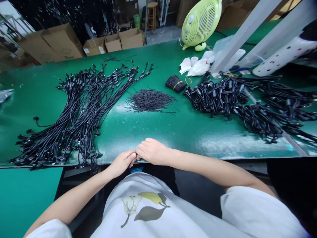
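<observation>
My left hand (122, 162) and right hand (152, 151) meet at the front edge of the green table (158, 127), fingers curled together; I cannot tell whether they grip anything. The long black cables (81, 112) lie to the left, near my left hand. The loose thin black strips (151, 100) lie ahead, and the looped black cables (218, 94) to the right.

Hazards, in my judgement:
- Dropping: a small part pinched here could fall into my lap—the hands sit right at the edge.
- Snagging: the cable ends at the edge could catch my left forearm and drag others off.
- Scattering: strips lying crosswise could pull out in clumps.
</observation>
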{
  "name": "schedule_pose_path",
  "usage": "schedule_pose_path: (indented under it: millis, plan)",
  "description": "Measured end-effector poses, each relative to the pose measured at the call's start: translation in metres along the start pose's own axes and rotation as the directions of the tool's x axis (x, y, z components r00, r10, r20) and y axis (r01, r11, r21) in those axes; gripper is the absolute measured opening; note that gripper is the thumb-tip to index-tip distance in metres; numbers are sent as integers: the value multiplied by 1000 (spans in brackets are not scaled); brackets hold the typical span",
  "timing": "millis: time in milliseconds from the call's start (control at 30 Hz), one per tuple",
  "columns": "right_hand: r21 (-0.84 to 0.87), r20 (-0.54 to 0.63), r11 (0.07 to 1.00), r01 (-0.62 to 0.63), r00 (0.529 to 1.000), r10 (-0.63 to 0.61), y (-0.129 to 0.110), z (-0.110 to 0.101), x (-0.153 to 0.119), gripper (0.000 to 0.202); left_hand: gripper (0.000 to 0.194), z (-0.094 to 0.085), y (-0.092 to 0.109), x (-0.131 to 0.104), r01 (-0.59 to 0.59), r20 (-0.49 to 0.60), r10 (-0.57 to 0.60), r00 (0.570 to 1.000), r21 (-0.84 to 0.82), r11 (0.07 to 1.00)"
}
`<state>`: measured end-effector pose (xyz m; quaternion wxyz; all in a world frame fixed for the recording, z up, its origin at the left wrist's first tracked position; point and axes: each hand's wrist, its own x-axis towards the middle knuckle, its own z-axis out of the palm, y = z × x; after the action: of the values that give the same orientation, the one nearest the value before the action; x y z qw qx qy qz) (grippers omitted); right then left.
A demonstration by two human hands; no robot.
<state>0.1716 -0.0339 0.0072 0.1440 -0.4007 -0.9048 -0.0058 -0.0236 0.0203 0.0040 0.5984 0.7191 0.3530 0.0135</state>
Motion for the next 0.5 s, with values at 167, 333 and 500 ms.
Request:
schedule_pose_path:
  millis: [167,333,500]
  plan:
    - [352,-210,903,-245,920,332,93,-14,-7,30,42,0,-21,-1,-4,-167,-54,985,-330,944]
    - [192,-323,589,-785,516,793,212,7,14,28,38,0,-19,2,-50,-214,-126,969,-664,746]
    - [85,-294,560,-824,516,805,240,27,31,23,37,-2,-8,-1,-164,-287,-129,949,-802,575]
